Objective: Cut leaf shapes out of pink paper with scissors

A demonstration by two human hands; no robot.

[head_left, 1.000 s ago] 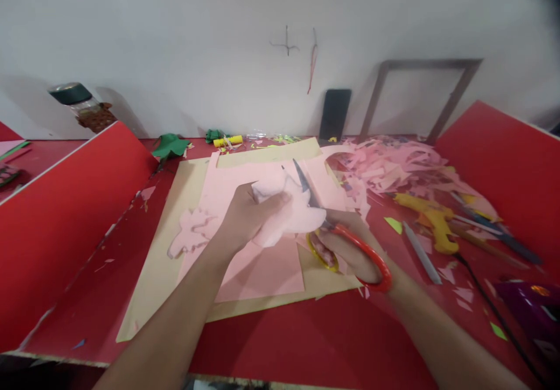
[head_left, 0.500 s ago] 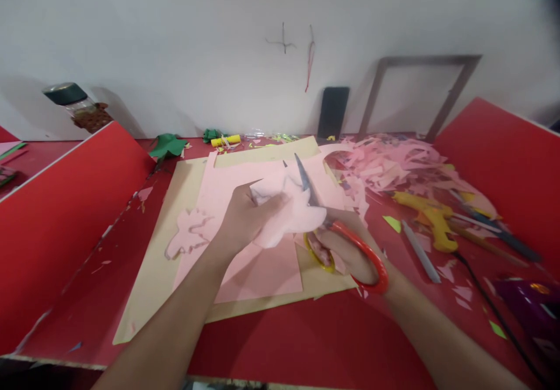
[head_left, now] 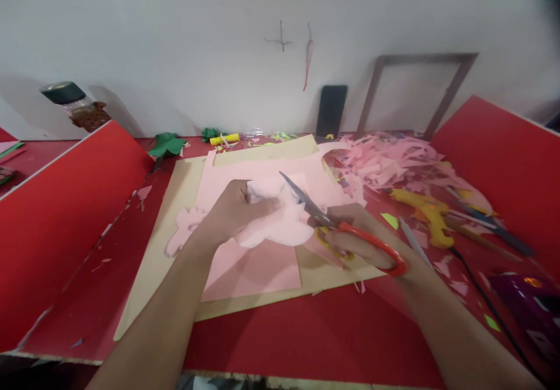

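Note:
My left hand (head_left: 234, 212) grips a pink paper cutout (head_left: 280, 227) and holds it just above a larger pink sheet (head_left: 249, 267). My right hand (head_left: 359, 241) is in the handles of red and yellow scissors (head_left: 332, 224). The grey blades point up and to the left, and their tips sit at the cutout's upper edge. Under the pink sheet lies a tan cardboard sheet (head_left: 166, 250) on the red table (head_left: 306, 337). Another pink cut shape (head_left: 184, 232) lies to the left of my left hand.
A heap of pink paper scraps (head_left: 385, 162) lies at the back right. A yellow glue gun (head_left: 424, 212), a grey pen (head_left: 413, 244) and dark tools lie to the right. Red side panels (head_left: 56, 209) stand on both sides. A phone (head_left: 331, 110) leans on the wall.
The scissors have swung so the blades lie flatter and point further left. My right hand has shifted right. My left hand has turned the cutout a little and lowered it.

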